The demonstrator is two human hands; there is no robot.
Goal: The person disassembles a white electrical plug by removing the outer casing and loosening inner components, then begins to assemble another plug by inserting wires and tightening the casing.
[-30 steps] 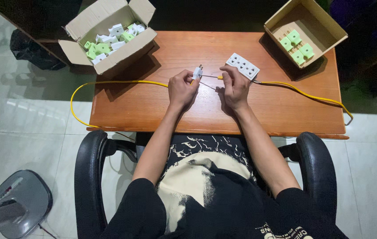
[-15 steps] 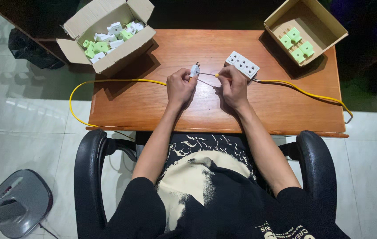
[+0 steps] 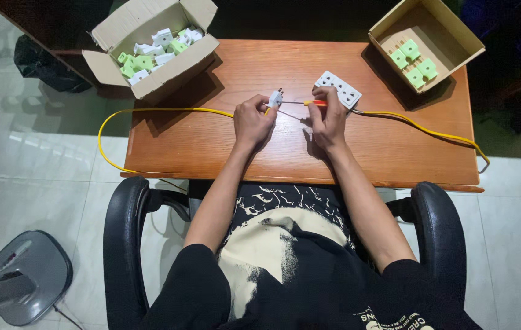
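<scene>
White plug (image 3: 275, 98) sits pinched in my left hand (image 3: 254, 119), held just above the wooden desk (image 3: 211, 140), prongs pointing up and away. Left fingers are clamped on it, curled tight. Yellow cable (image 3: 168, 110) runs out of the plug to the left, loops off the desk edge and comes back under.

Right hand (image 3: 329, 119) grips a small screwdriver (image 3: 309, 103) with an orange handle, fingers closed around it, shaft laid level with the tip meeting the plug. A second ago both hands were lower and closer together, the driver not clearly lined up; now the plug is lifted a little and the tip is on it, so I judge the screw work on the plug is under way, not finished.

Just behind the right hand, touching its knuckles or nearly so, lies a white multi-socket block (image 3: 338, 89); a second yellow cable run (image 3: 419, 127) leaves it rightward toward the desk's far corner.

Further out: open cardboard box (image 3: 150, 46) at the back left, holding white and green plug parts; a second open box (image 3: 425, 43) at the back right with a few green pieces. Black office chair armrests (image 3: 437, 226) flank me. Grey fan base (image 3: 25, 275) on the tiled floor, lower left.
</scene>
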